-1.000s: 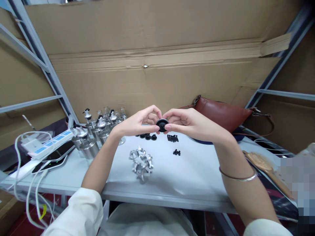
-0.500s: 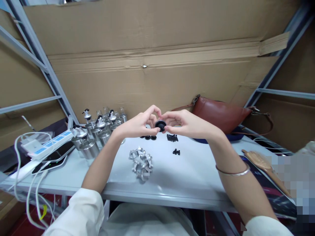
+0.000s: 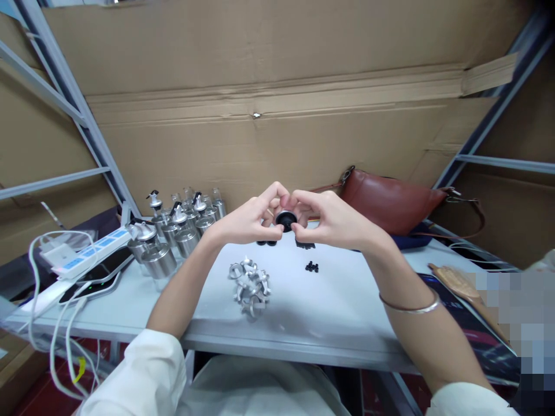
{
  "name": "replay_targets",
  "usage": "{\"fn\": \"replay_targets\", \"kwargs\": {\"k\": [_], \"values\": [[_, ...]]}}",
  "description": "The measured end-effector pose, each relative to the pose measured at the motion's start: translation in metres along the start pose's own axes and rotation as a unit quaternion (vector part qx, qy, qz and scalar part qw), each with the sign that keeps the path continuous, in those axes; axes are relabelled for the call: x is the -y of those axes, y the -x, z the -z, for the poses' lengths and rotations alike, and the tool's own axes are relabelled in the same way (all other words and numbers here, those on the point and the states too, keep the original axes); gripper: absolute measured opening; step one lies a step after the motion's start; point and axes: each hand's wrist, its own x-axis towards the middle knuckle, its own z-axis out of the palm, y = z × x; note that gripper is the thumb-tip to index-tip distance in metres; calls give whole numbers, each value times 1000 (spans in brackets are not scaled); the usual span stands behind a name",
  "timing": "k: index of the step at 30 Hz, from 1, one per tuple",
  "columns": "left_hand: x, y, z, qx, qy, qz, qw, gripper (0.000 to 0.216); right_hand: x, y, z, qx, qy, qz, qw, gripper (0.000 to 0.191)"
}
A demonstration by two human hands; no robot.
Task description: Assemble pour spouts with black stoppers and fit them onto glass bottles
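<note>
Between both hands, above the table, is a round black cap with a silvery rim point(image 3: 286, 220), its dark underside facing me. My left hand point(image 3: 260, 216) pinches it from the left with thumb and fingers. My right hand point(image 3: 323, 216) grips it from the right, its fingertips meeting those of the left. Below on the table lies a heap of silver metal fittings point(image 3: 251, 286). Small black pieces point(image 3: 311, 266) sit to the right of the heap. Black rods point(image 3: 306, 245) and black round caps point(image 3: 266, 242) show partly beneath my hands.
Glass-and-metal dispenser bottles point(image 3: 186, 240) crowd the left rear. A power strip point(image 3: 93, 254) with white cables and a phone point(image 3: 106, 268) lie at far left. A brown leather bag point(image 3: 390, 196) rests at the back right, a wooden brush point(image 3: 457, 280) at right. Cardboard point(image 3: 269, 150) stands behind.
My hands stay together around the cap, with slight finger shifts; my right index finger and thumb have moved a little. The whole view has shifted slightly.
</note>
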Motion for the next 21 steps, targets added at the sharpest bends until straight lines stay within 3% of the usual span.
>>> {"fn": "replay_targets", "kwargs": {"k": [12, 21], "values": [[-2, 0, -2, -11, -2, 10, 1000, 35, -3, 0, -1, 3, -24, 8, 1000, 12], [-7, 2, 1, -5, -53, 46, 998, 37, -9, -3, 1, 61, -65, -13, 996, 17]]}}
